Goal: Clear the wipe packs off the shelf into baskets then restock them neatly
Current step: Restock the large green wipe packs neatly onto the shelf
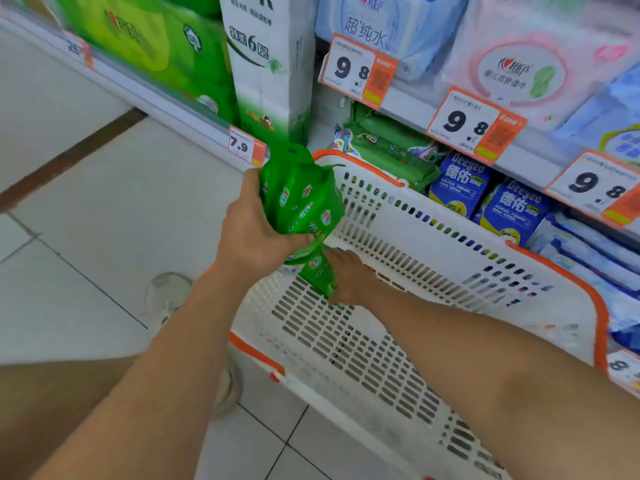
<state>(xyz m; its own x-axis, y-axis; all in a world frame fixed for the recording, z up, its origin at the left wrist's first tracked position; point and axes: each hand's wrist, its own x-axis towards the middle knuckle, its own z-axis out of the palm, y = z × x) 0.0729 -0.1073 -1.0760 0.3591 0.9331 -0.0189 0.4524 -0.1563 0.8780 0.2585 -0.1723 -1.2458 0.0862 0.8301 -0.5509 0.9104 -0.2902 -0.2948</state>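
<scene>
Head view: white basket (433,237) over tiled floor (104,220) beside shelf (408,98).

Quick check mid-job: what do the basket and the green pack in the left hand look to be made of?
The basket looks like rigid moulded plastic: white slotted walls, a matte finish and an orange rim. The green pack looks like thin glossy plastic film, since it crumples and catches light where the left hand grips it. The right hand holds its lower end.

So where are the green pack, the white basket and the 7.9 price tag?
green pack (301,199), head view, printed front.
white basket (433,237), head view, slotted side wall.
7.9 price tag (240,145), head view, white part with digits.
</scene>
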